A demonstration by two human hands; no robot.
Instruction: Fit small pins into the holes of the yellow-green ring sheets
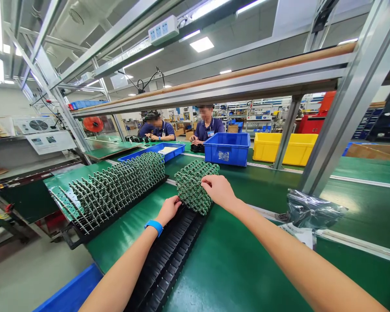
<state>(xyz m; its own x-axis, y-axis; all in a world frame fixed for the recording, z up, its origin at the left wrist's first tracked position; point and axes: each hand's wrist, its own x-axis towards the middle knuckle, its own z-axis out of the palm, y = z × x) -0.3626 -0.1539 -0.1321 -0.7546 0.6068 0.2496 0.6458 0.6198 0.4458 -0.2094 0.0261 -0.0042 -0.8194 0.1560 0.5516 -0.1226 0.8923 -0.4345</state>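
Note:
A black slotted rack [169,255] runs away from me along the green bench, with a stack of green circuit boards [195,186] standing on edge in its far part. The boards have many cut-outs. My left hand [169,209], with a blue band at the wrist, is closed at the lower left edge of the nearest board. At that board's upper right edge, my right hand [218,190] pinches with thumb and fingers. The fingertips are partly hidden. To the left, a second black rack [117,208] holds a long row of similar upright boards [117,186].
Beyond the boards are a shallow blue tray [175,151], a blue bin [227,149] and a yellow bin [286,147]. A plastic bag [312,210] lies right, beside a metal post [341,108]. Co-workers [208,125] sit across the bench. A blue container [74,290] is lower left.

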